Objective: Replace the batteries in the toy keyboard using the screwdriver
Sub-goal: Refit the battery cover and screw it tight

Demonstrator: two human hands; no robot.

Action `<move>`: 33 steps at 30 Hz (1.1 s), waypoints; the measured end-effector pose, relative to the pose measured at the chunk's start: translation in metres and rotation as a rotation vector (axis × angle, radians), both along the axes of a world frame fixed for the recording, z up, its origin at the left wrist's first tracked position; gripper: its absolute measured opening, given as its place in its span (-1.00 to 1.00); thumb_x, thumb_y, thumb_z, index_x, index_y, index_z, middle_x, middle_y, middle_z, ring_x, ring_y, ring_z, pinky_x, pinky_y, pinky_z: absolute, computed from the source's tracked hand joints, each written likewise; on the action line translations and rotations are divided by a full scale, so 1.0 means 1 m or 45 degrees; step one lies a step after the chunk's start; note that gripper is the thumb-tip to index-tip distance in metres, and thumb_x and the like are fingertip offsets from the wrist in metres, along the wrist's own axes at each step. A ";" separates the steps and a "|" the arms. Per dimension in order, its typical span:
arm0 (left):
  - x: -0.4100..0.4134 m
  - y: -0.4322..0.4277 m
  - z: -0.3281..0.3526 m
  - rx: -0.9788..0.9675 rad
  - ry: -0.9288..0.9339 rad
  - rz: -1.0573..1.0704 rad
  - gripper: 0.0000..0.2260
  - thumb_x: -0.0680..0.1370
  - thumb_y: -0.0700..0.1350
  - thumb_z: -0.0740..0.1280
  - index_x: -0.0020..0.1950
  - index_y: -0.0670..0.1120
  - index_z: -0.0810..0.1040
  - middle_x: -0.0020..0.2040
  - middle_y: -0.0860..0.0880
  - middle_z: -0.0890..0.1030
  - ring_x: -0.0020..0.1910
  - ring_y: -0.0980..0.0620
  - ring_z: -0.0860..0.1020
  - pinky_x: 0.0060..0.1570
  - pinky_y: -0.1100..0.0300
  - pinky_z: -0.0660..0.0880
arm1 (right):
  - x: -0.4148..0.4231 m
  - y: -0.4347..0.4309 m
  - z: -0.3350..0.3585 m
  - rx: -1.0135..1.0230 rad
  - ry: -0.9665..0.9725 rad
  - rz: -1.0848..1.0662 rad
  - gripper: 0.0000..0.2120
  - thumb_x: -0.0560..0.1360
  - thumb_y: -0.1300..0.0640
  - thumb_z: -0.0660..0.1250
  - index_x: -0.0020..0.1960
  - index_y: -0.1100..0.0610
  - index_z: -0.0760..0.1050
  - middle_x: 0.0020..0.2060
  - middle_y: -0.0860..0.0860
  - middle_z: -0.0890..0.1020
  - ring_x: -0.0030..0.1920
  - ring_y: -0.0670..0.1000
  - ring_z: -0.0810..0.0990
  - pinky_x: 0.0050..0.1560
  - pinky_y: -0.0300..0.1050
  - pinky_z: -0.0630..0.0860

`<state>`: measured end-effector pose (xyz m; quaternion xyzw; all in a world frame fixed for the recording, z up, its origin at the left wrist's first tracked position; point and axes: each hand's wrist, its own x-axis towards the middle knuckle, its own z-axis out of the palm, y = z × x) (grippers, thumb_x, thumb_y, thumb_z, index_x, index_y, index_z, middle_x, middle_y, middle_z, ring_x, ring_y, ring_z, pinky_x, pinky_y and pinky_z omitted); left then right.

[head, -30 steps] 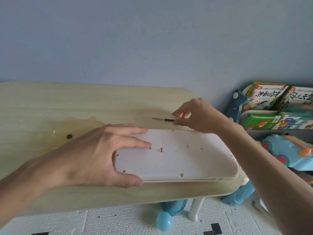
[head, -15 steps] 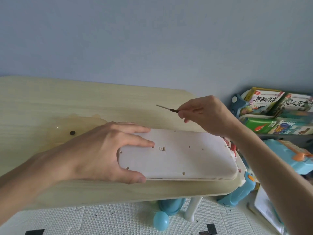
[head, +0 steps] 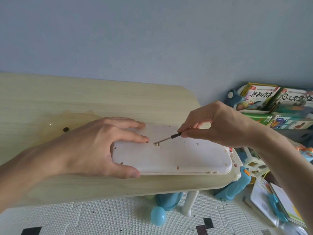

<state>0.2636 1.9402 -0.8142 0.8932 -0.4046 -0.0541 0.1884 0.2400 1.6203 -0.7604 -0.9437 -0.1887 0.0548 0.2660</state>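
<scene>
The white toy keyboard (head: 177, 156) lies face down on the pale wooden table (head: 84, 102), near its right front corner. My left hand (head: 94, 146) grips the keyboard's left end, thumb on the front edge and fingers over the back. My right hand (head: 218, 122) pinches a thin screwdriver (head: 167, 138) with a dark handle. Its metal tip sits in the screw hole at the tab of the battery cover (head: 172, 146). The batteries are hidden.
A translucent yellowish mat with a dark dot (head: 66, 129) lies on the table left of the keyboard. Boxed children's books (head: 264, 97) and toys stand at the right. A blue ball (head: 158, 216) and teal toys sit on the foam floor below the table.
My right hand lifted the screwdriver from the table behind the keyboard, swung it over and set its tip into the cover's screw. My left hand kept hold of the keyboard.
</scene>
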 end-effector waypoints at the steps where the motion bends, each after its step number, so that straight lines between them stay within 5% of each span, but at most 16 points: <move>1: 0.000 0.000 0.000 0.005 -0.003 -0.002 -0.26 0.22 0.65 0.33 0.39 0.58 0.38 0.55 0.57 0.15 0.51 0.58 0.04 0.30 0.56 0.12 | 0.000 -0.001 0.000 -0.008 -0.001 0.003 -0.88 0.50 -0.01 0.54 0.03 -0.13 0.77 -0.14 -0.16 0.78 -0.10 -0.14 0.75 -0.01 -0.15 0.68; 6: 0.000 -0.001 0.000 0.017 -0.014 0.003 -0.26 0.23 0.66 0.31 0.41 0.57 0.37 0.56 0.55 0.16 0.54 0.53 0.07 0.47 0.40 0.14 | 0.001 -0.001 0.002 -0.079 -0.052 0.044 -0.88 0.51 -0.02 0.51 0.05 -0.12 0.77 -0.14 -0.13 0.77 -0.14 -0.07 0.70 -0.08 -0.11 0.64; 14: 0.000 0.000 -0.002 0.023 -0.021 0.041 -0.25 0.22 0.69 0.28 0.40 0.57 0.38 0.51 0.58 0.18 0.55 0.54 0.03 0.58 0.27 0.10 | -0.007 0.031 0.020 -0.389 -0.585 0.420 -0.84 0.61 0.19 0.41 0.12 0.14 0.74 -0.06 0.04 0.65 -0.19 0.07 0.65 -0.22 -0.05 0.55; 17: -0.001 0.000 -0.002 0.047 -0.003 0.055 -0.25 0.20 0.71 0.25 0.39 0.61 0.33 0.51 0.62 0.13 0.55 0.54 -0.01 0.57 0.26 0.09 | -0.008 0.042 0.020 -0.481 -0.682 0.468 -0.85 0.52 0.36 0.50 0.03 0.19 0.75 -0.09 0.08 0.63 -0.22 0.10 0.60 -0.28 -0.11 0.46; 23: -0.002 0.000 0.000 0.061 -0.001 0.049 -0.24 0.22 0.69 0.26 0.42 0.59 0.32 0.55 0.56 0.15 0.56 0.53 -0.02 0.61 0.21 0.08 | -0.007 0.046 0.019 -0.588 -0.715 0.467 -0.64 0.31 0.60 0.46 -0.04 0.23 0.70 -0.10 0.10 0.61 -0.15 0.16 0.61 -0.37 0.09 0.56; 27: -0.001 0.000 -0.001 0.051 0.016 0.056 -0.25 0.21 0.70 0.25 0.39 0.62 0.30 0.55 0.55 0.16 0.58 0.49 0.00 0.62 0.16 0.11 | -0.008 0.057 0.020 -0.388 -0.690 0.473 -0.73 0.44 0.48 0.48 0.04 0.20 0.72 -0.12 0.06 0.69 -0.16 0.04 0.71 -0.23 0.04 0.60; 30: -0.002 -0.001 0.001 0.055 0.021 0.054 -0.26 0.23 0.68 0.29 0.40 0.59 0.33 0.55 0.56 0.16 0.56 0.52 -0.03 0.54 0.33 0.04 | -0.003 0.055 0.026 -0.212 -0.585 0.364 -0.94 0.56 0.24 0.46 -0.02 0.18 0.72 -0.19 -0.02 0.75 -0.22 -0.03 0.70 -0.20 0.04 0.61; 33: -0.003 -0.001 0.002 0.037 0.003 0.047 -0.26 0.24 0.66 0.30 0.41 0.54 0.38 0.53 0.55 0.19 0.53 0.57 -0.03 0.44 0.46 0.01 | 0.003 0.055 0.022 -0.162 -0.503 0.215 -0.72 0.61 -0.02 0.42 -0.14 0.16 0.70 -0.37 -0.05 0.71 -0.39 -0.07 0.61 -0.26 -0.04 0.56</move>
